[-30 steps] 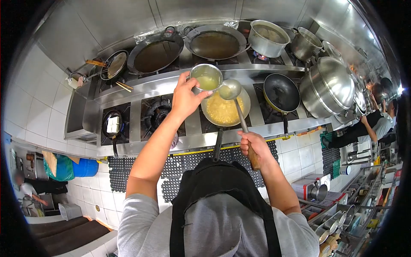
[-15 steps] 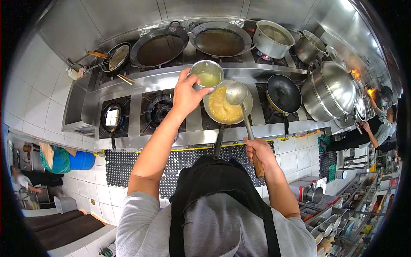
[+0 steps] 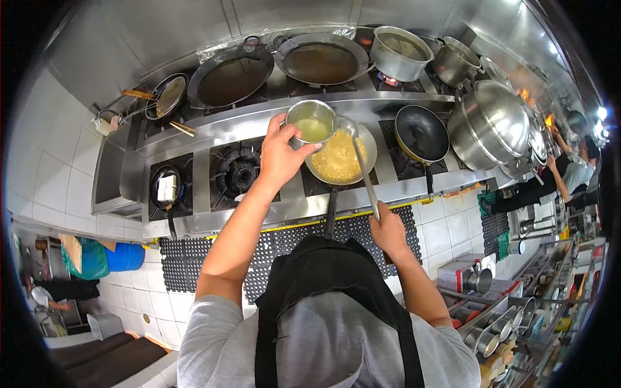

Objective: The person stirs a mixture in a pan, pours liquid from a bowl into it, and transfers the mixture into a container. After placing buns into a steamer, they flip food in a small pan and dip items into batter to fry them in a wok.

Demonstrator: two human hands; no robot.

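Observation:
My left hand [image 3: 283, 155] is closed on the side of a small metal bowl [image 3: 311, 103], which holds a pale yellow-green liquid [image 3: 313, 128]. The bowl hovers over the far left edge of a pan [image 3: 369, 141] on a front burner. Chunky yellow food in liquid [image 3: 337, 160] covers the pan's bottom. My right hand [image 3: 390, 234] grips the handle of a long ladle [image 3: 367, 176]. The ladle's head is at the far side of the pan, close beside the metal bowl and partly hidden by it. The pan's handle [image 3: 331, 213] points toward my apron.
Left of the pan are a bare burner [image 3: 238, 174] and a small skillet [image 3: 167, 202] with white blocks. A black frying pan [image 3: 422, 134] and a large domed steamer [image 3: 488, 126] stand right. Behind are two wide pans [image 3: 235, 81] and a tall pot [image 3: 402, 55]. Another person [image 3: 561, 174] works far right.
The ladle's head has moved to the far edge of the pan, nearer the metal bowl. My right hand has turned over on the handle. The view has shifted slightly.

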